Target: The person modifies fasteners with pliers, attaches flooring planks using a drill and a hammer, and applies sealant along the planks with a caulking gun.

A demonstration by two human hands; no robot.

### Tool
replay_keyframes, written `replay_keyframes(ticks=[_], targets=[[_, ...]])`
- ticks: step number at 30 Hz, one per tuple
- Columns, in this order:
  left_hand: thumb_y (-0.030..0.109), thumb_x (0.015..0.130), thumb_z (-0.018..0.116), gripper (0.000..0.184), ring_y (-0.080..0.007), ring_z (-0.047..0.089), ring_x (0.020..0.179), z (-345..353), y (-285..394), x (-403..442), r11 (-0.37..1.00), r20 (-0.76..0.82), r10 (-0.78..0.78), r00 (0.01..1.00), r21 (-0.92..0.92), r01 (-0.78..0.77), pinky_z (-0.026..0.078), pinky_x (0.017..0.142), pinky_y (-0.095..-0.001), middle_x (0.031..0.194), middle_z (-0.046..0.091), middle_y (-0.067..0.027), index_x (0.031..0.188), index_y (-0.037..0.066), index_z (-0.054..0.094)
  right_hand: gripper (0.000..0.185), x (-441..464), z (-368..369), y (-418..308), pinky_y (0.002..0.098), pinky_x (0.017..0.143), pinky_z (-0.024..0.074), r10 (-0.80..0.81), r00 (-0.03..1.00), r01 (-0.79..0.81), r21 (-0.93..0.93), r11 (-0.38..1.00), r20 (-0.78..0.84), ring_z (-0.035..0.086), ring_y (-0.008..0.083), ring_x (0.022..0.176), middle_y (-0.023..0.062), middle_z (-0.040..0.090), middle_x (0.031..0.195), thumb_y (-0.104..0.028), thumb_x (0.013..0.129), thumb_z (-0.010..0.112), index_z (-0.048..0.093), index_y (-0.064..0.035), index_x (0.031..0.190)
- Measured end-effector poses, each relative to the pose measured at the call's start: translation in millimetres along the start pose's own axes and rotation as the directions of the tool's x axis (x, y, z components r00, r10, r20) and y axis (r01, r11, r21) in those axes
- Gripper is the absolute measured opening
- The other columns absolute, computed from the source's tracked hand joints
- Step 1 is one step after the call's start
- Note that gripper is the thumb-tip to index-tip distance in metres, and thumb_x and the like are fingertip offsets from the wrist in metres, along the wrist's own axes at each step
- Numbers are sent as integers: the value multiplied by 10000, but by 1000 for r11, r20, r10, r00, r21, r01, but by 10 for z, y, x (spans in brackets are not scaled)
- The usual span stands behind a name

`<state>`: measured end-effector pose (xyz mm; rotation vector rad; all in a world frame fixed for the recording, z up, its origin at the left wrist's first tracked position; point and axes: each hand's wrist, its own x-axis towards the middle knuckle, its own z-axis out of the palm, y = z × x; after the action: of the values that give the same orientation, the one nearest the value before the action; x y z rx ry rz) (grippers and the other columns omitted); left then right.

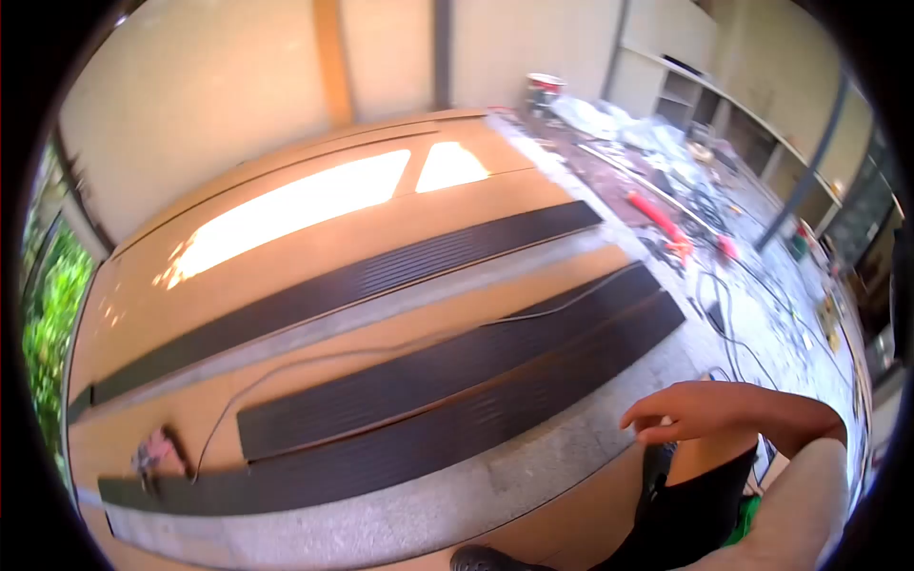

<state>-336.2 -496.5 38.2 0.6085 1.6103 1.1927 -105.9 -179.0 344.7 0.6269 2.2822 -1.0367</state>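
My right hand (659,413) hangs over my bent knee at the lower right, palm down. Its fingers are loosely curved, the thumb stands apart from them, and nothing shows in its grip. My left hand is outside the view. Nearest to the right hand lie two dark grooved planks (457,376), side by side along the floor. Another dark grooved plank (409,269) lies farther back. At the left, a blurred corded power tool (162,451) rests on the floor, its grey cable (324,357) running across the planks.
A bare concrete strip (381,490) runs along the front planks. On the right stretches a cluttered floor with a red tool-like object (657,215), loose cables (728,319) and plastic sheeting (619,124). A bucket (544,88) stands at the back wall. Greenery shows at left.
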Motion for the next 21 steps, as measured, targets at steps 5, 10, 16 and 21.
replay_keyframes(ticks=[5, 10, 16, 21], targets=[[461, 1021, 584, 453, -324, 705, 1085, 22, 107, 445, 997, 35, -75, 997, 11, 75, 563, 915, -454, 1179, 736, -184, 1168, 54, 717, 476, -76, 453, 358, 456, 884, 556, -196, 969, 197, 4, 980, 151, 704, 366, 1006, 193, 730, 1065, -362, 1069, 558, 545, -81, 1453], [445, 1027, 584, 441, -315, 706, 1068, 122, 156, 757, 986, 83, -164, 983, 54, 159, 566, 907, -445, 1167, 736, -179, 1178, 48, 706, 394, -316, 454, 470, 513, 836, 565, -156, 986, 164, -322, 932, 51, 698, 433, 936, 235, 713, 970, -380, 1048, 567, 605, -23, 1208], [425, 1035, 584, 428, -304, 707, 1047, 165, 130, 951, 961, 99, -270, 958, 89, 261, 569, 898, -434, 1154, 735, -174, 1192, 42, 693, 348, -536, 527, 707, 511, 820, 567, -242, 970, 226, -260, 939, -30, 700, 421, 962, 222, 708, 972, -348, 1043, 566, 603, -9, 1110], [409, 1041, 584, 417, -295, 708, 1029, 190, 114, 1006, 942, 96, -329, 939, 102, 320, 572, 890, -425, 1142, 735, -170, 1202, 37, 682, 337, -632, 486, 790, 508, 822, 564, -186, 982, 191, -234, 953, 41, 693, 417, 996, 220, 705, 1025, -323, 1040, 571, 601, 5, 1111]])
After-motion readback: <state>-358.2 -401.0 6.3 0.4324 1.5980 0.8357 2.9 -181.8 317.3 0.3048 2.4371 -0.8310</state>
